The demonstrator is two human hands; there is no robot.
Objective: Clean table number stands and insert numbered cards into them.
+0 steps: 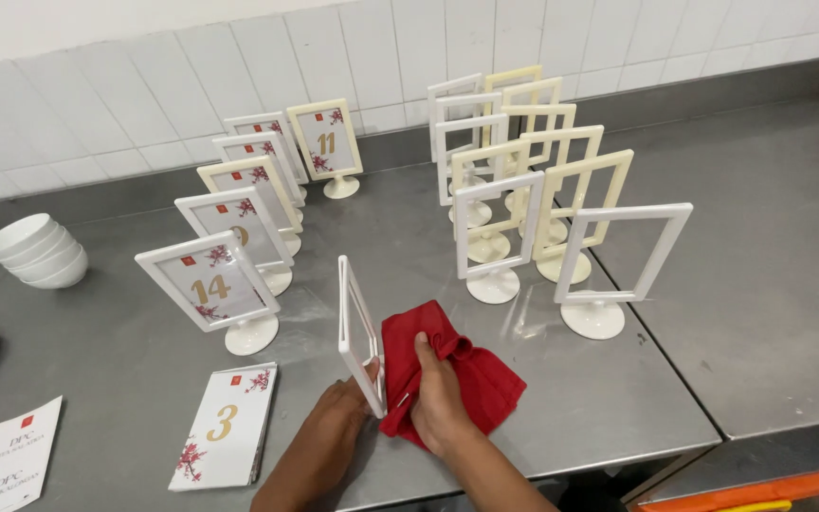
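1. At the near edge of the steel bench, the left hand has its fingers closed on the lower part of a white empty frame, holding it upright and edge-on to the camera.
2. The right hand grips a red cloth pressed against the frame's right face.
3. Just left lies a flat numbered card; further left, white leaflets.
4. Beyond, a row of card-filled stands runs back on the left, and a cluster of empty white and cream stands on the right.
5. Stacked white bowls sit far left, near the tiled wall.
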